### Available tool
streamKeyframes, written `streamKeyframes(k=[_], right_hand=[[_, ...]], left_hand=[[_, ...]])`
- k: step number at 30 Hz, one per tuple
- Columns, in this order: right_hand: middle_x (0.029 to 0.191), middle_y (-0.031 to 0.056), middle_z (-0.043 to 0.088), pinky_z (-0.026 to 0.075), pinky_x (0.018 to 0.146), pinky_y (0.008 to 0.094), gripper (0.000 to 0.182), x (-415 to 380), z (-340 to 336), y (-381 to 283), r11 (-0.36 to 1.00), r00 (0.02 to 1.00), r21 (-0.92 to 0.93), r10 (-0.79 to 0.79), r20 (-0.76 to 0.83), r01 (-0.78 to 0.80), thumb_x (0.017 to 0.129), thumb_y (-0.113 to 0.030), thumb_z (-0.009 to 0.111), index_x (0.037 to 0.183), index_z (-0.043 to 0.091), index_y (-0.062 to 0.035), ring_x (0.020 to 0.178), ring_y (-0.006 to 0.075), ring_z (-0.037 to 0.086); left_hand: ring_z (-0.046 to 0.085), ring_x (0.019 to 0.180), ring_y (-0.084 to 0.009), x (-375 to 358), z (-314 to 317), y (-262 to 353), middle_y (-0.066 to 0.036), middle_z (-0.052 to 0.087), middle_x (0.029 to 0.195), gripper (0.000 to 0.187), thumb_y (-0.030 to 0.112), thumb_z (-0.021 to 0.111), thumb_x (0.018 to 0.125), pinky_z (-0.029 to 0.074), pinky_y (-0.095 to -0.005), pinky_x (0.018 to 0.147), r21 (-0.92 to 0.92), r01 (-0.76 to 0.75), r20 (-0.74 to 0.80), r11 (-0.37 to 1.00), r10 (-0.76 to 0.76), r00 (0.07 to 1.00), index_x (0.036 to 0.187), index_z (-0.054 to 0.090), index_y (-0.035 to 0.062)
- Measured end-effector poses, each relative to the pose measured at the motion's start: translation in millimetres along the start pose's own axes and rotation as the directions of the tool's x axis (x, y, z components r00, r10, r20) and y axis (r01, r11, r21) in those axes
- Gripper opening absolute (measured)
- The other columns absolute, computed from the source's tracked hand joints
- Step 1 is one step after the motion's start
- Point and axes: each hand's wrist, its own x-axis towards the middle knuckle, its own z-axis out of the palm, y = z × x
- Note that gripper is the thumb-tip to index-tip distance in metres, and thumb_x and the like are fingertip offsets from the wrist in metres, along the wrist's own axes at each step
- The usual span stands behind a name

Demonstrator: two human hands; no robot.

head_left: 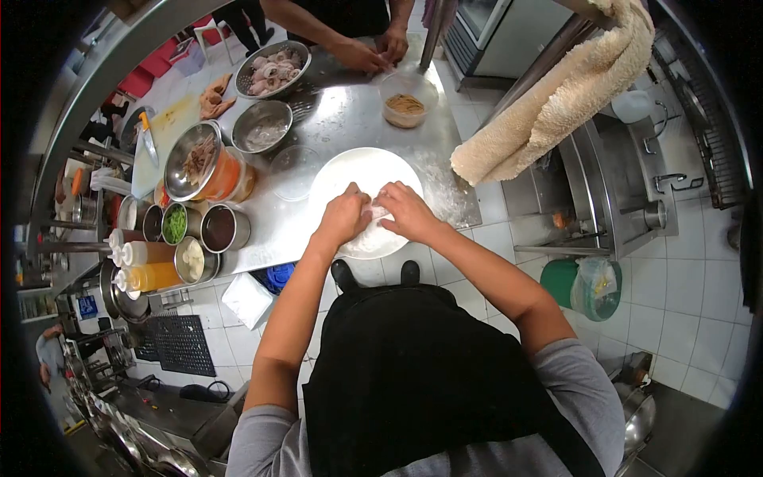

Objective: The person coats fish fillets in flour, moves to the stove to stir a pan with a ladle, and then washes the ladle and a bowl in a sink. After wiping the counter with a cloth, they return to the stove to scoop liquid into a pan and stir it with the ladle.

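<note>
A round white plate (330, 179) dusted with white flour lies at the near edge of the steel table (318, 119). Over its middle, my left hand (347, 213) and my right hand (405, 211) meet, fingers curled in around a small pale, floured piece (376, 213). The fingers of both hands press on this piece from either side; its exact shape is partly hidden by them. Loose flour is spread on the plate below the hands and on the steel to the right.
Sauce pots (225, 228), squeeze bottles (151, 277) and a bowl of meat strips (193, 160) stand left. Farther back are a floury bowl (263, 127), a colander of pale meat (274, 71) and a tub (408, 101) near a co-worker's hands. A towel (556, 95) hangs at right.
</note>
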Motion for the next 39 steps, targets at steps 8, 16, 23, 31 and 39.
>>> streamKeyframes(k=[8, 16, 23, 31, 39], right_hand=[[0.106, 0.0107, 0.054, 0.042, 0.089, 0.0412, 0.035, 18.2, 5.6, 8.7, 0.993, 0.999, -0.115, 0.037, -0.013, -0.038, 0.067, -0.013, 0.075, 0.099, 0.065, -0.0040, 0.106, 0.0288, 0.050], [0.094, 0.0148, 0.061, 0.046, 0.085, 0.0409, 0.034, 34.2, -2.9, 17.6, 0.994, 0.994, -0.037, 0.105, -0.001, -0.105, 0.068, -0.023, 0.073, 0.094, 0.068, -0.0012, 0.097, 0.0322, 0.056], [0.085, 0.0016, 0.062, 0.044, 0.066, 0.0252, 0.029, 31.2, -15.6, 37.5, 0.461, 0.812, 0.679, 0.435, 0.390, -0.572, 0.088, -0.029, 0.061, 0.092, 0.067, -0.0009, 0.077, 0.0098, 0.054], [0.101, 0.0034, 0.062, 0.046, 0.073, 0.0310, 0.032, 13.2, 4.3, 45.2, -0.158, 0.859, 0.895, 0.253, 0.445, -0.417, 0.097, -0.029, 0.050, 0.117, 0.056, -0.0050, 0.083, 0.0151, 0.056], [0.107, 0.0057, 0.062, 0.047, 0.079, 0.0359, 0.037, 5.9, 15.5, 43.4, -0.383, 0.915, 0.862, 0.093, 0.393, -0.332, 0.096, -0.032, 0.045, 0.122, 0.053, -0.0071, 0.091, 0.0188, 0.058]], left_hand=[[0.063, 0.090, -0.0380, -0.5, -10.2, 11.8, -0.018, 0.055, 0.107, 0.030, 0.010, 0.068, 0.075, 0.052, -0.0453, 0.079, 0.043, 0.057, -0.031, 0.997, -0.055, 0.998, 0.104, 0.064, 0.0023], [0.057, 0.096, -0.0325, 6.1, -10.9, -8.1, -0.015, 0.054, 0.105, 0.035, 0.003, 0.070, 0.070, 0.051, -0.0398, 0.080, 0.026, -0.123, -0.195, 0.992, 0.125, 0.973, 0.104, 0.064, 0.0011], [0.060, 0.089, -0.0158, 1.8, -27.9, -3.0, -0.010, 0.064, 0.098, 0.036, 0.007, 0.072, 0.078, 0.050, -0.0279, 0.075, -0.656, 0.098, -0.093, 0.748, -0.210, 0.973, 0.112, 0.063, -0.0025], [0.061, 0.082, -0.0113, -6.4, 0.6, -1.1, -0.006, 0.065, 0.090, 0.021, 0.003, 0.065, 0.087, 0.049, -0.0233, 0.076, -0.916, 0.104, -0.005, 0.388, -0.271, 0.963, 0.106, 0.061, -0.0050], [0.059, 0.077, -0.0092, -8.6, -2.5, 7.8, -0.004, 0.065, 0.087, 0.010, 0.002, 0.062, 0.089, 0.047, -0.0225, 0.071, -0.929, 0.082, 0.000, 0.362, -0.222, 0.975, 0.099, 0.061, -0.0019]])
